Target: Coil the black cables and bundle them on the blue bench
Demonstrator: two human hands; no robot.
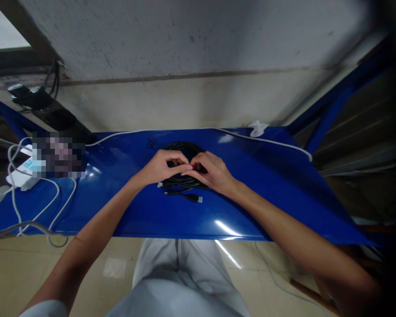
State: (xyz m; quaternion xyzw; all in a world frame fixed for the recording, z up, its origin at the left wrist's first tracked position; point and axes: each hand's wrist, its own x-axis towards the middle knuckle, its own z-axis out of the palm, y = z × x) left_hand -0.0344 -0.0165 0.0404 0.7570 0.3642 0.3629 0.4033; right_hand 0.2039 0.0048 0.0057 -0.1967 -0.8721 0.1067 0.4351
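Note:
A coiled black cable (187,146) lies on the blue table, partly covered by my hands. My left hand (167,166) and my right hand (211,171) meet over the middle of the coil, thumbs and fingertips pinched together and touching. Whatever sits between the fingertips is too small or hidden to make out. In front of the coil, toward me, lies a black USB plug (194,198) with a silver tip. A thin black tie or wire piece (154,143) rests at the coil's far left.
At the left, a white power strip (25,174) sits among looped white cords (57,193) beside a black box-like object (64,119). A white cord (267,141) runs along the rear of the blue table (132,215). Crumpled white plastic (258,128) lies near the wall.

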